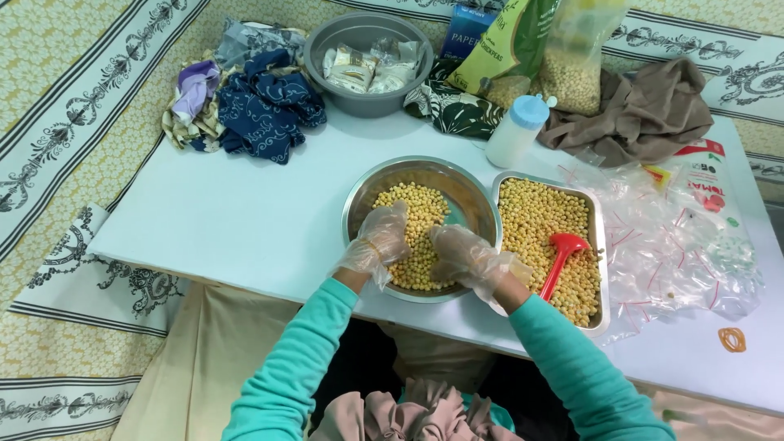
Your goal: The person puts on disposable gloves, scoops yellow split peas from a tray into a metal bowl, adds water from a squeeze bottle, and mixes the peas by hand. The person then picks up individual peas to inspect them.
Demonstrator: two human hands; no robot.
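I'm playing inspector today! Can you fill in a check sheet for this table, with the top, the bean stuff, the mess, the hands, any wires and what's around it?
Surface: white table, bare at the left part.
Job's things: round steel bowl and rectangular steel tray, both holding yellowish chickpeas; red scoop lying in the tray.
Clutter: grey basin with packets, crumpled cloths, white bottle, chickpea bags, clear plastic bags.
Hands: left hand and right hand, in clear gloves, both in the bowl's chickpeas.
Cables: nothing seen.
Surroundings: patterned yellow floor covering.
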